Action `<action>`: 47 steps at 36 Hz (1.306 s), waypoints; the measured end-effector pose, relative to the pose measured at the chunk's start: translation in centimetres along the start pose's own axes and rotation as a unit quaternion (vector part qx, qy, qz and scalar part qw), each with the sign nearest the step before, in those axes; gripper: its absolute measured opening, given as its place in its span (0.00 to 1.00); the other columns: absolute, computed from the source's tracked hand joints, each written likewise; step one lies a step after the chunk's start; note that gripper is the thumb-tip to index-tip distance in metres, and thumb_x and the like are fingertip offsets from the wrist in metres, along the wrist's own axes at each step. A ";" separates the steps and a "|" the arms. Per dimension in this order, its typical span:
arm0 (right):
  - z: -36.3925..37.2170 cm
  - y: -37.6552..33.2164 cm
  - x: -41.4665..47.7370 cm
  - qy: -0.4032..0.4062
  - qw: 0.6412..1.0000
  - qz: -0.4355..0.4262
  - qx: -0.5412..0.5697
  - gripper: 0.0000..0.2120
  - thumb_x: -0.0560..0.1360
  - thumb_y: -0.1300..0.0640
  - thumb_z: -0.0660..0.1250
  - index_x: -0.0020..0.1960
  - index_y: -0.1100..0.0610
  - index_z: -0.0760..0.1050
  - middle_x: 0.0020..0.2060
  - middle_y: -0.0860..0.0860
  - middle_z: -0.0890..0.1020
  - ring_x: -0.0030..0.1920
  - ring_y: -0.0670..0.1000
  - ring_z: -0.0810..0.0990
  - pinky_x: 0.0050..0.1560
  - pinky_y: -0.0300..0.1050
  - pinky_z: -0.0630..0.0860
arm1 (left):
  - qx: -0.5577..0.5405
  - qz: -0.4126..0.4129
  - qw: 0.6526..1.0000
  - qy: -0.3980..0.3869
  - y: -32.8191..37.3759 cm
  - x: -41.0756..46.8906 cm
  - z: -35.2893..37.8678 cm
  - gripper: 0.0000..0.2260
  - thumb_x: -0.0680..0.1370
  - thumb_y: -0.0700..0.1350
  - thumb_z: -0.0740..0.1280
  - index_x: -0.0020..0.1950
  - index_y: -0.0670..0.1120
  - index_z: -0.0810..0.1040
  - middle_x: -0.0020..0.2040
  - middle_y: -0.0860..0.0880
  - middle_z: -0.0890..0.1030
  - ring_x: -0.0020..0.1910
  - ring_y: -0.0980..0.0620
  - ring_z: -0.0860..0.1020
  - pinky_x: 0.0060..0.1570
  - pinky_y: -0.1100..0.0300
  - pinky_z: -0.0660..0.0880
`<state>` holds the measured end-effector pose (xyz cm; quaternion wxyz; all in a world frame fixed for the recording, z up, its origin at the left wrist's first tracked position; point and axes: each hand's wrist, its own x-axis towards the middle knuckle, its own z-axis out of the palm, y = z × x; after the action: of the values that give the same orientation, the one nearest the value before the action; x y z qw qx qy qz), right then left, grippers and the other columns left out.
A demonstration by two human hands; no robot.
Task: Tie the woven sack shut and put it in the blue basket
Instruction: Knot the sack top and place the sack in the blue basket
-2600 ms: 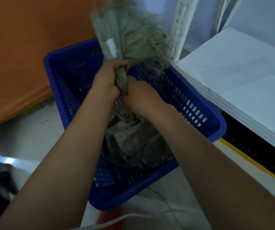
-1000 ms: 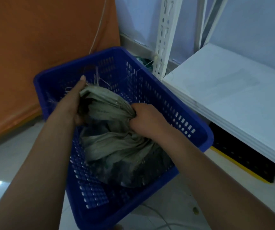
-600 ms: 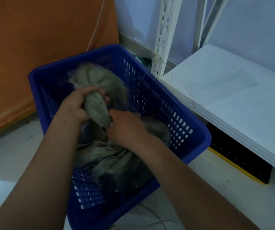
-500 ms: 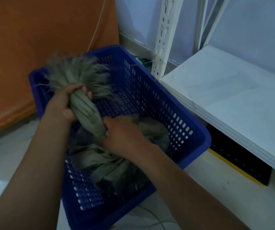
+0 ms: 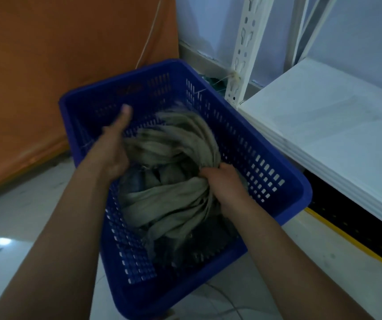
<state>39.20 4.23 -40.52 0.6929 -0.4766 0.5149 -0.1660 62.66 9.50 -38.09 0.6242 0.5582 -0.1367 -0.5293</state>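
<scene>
The grey-green woven sack (image 5: 169, 199) lies inside the blue basket (image 5: 284, 181) on the floor. Its gathered neck is bent round in a loop over the sack's body, blurred by motion. My right hand (image 5: 224, 183) is shut on the twisted neck at the sack's right side. My left hand (image 5: 113, 146) rests against the loop's left side with the thumb pointing up; its fingers are hidden behind the fabric, so I cannot see whether they hold it.
An orange sheet (image 5: 46, 77) hangs behind the basket on the left. A white shelf board (image 5: 335, 139) and its slotted upright (image 5: 243, 54) stand to the right. A black and yellow crate (image 5: 356, 227) sits under the shelf. A cable (image 5: 229, 303) trails on the pale floor.
The frayed neck, held up at the left by my left hand, has been swung over to the right and curled down over the sack. My right hand moved right with it.
</scene>
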 end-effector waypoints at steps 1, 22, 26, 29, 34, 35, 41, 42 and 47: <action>0.2 -0.4 0.1 0.011 1.000 -0.003 0.014 0.10 0.78 0.62 0.65 0.57 0.59 0.81 0.53 0.60 0.84 0.49 0.55 0.82 0.54 0.48 0.80 | 0.106 -0.051 0.993 -0.019 -0.1 -0.3 1.0 0.49 0.66 0.65 0.76 0.80 0.53 0.56 0.72 0.47 0.74 0.67 0.46 0.76 0.63 0.45 0.75; 2.0 -1.8 1.1 -0.239 0.882 0.099 -0.393 0.36 0.82 0.35 0.53 0.82 0.54 0.53 0.79 0.54 0.62 0.77 0.55 0.64 0.77 0.48 0.60 | 0.686 -0.218 0.692 -0.050 -4.1 -0.4 0.8 0.31 0.76 0.41 0.67 0.78 0.47 0.61 0.72 0.42 0.68 0.63 0.40 0.73 0.64 0.48 0.73; 0.0 -3.3 4.4 0.044 0.950 0.035 -0.309 0.28 0.81 0.43 0.59 0.70 0.63 0.73 0.63 0.62 0.80 0.62 0.62 0.79 0.62 0.51 0.77 | 0.655 -0.172 0.736 -0.002 -5.8 0.5 -0.2 0.33 0.75 0.53 0.69 0.78 0.50 0.62 0.73 0.44 0.69 0.66 0.43 0.73 0.67 0.50 0.71; -0.8 -0.4 7.2 0.074 0.908 0.080 -0.404 0.40 0.73 0.31 0.58 0.74 0.56 0.69 0.67 0.59 0.76 0.62 0.61 0.77 0.63 0.55 0.76 | 0.703 -0.163 0.690 -0.053 -6.8 0.2 0.8 0.33 0.77 0.61 0.65 0.78 0.50 0.61 0.76 0.47 0.66 0.71 0.44 0.69 0.71 0.49 0.67; -0.3 4.3 8.1 0.006 0.904 0.167 -0.394 0.31 0.81 0.41 0.59 0.80 0.52 0.58 0.74 0.55 0.69 0.68 0.60 0.72 0.72 0.54 0.69 | 0.727 -0.214 0.647 -0.080 -9.0 -0.1 2.4 0.29 0.84 0.53 0.58 0.80 0.41 0.54 0.79 0.43 0.60 0.76 0.43 0.63 0.73 0.53 0.59; 0.0 3.7 7.2 0.013 0.905 0.143 -0.400 0.30 0.83 0.46 0.59 0.81 0.53 0.55 0.75 0.55 0.67 0.70 0.59 0.70 0.73 0.53 0.67 | 0.727 -0.196 0.654 -0.065 -9.2 0.0 2.3 0.27 0.84 0.50 0.58 0.80 0.41 0.54 0.79 0.42 0.60 0.75 0.43 0.63 0.73 0.54 0.59; 0.4 -0.9 5.6 0.063 0.941 -0.037 -0.330 0.04 0.80 0.59 0.61 0.50 0.58 0.74 0.51 0.56 0.77 0.41 0.48 0.74 0.37 0.41 0.71 | 0.557 0.094 0.811 0.152 -7.7 1.4 1.0 0.12 0.79 0.36 0.60 0.36 0.44 0.74 0.45 0.39 0.81 0.44 0.42 0.79 0.42 0.55 0.72; 0.4 -1.8 5.5 0.084 0.940 -0.064 -0.324 0.05 0.80 0.61 0.60 0.49 0.58 0.74 0.48 0.57 0.78 0.39 0.49 0.74 0.34 0.41 0.70 | 0.518 0.152 0.823 0.178 -7.2 1.5 1.2 0.15 0.76 0.33 0.59 0.31 0.46 0.67 0.37 0.42 0.78 0.38 0.45 0.76 0.37 0.57 0.69; 0.2 -3.3 6.2 0.179 0.931 -0.119 -0.296 0.12 0.80 0.63 0.60 0.58 0.65 0.78 0.51 0.59 0.81 0.43 0.49 0.77 0.35 0.44 0.75 | 0.447 0.225 0.835 0.228 -5.6 1.6 1.5 0.11 0.77 0.33 0.61 0.36 0.45 0.73 0.36 0.52 0.75 0.33 0.56 0.70 0.35 0.59 0.67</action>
<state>42.77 -1.75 -41.17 0.3921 -0.6804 0.5954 -0.1696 59.35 8.40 -43.02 0.4219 0.8350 -0.3346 -0.1129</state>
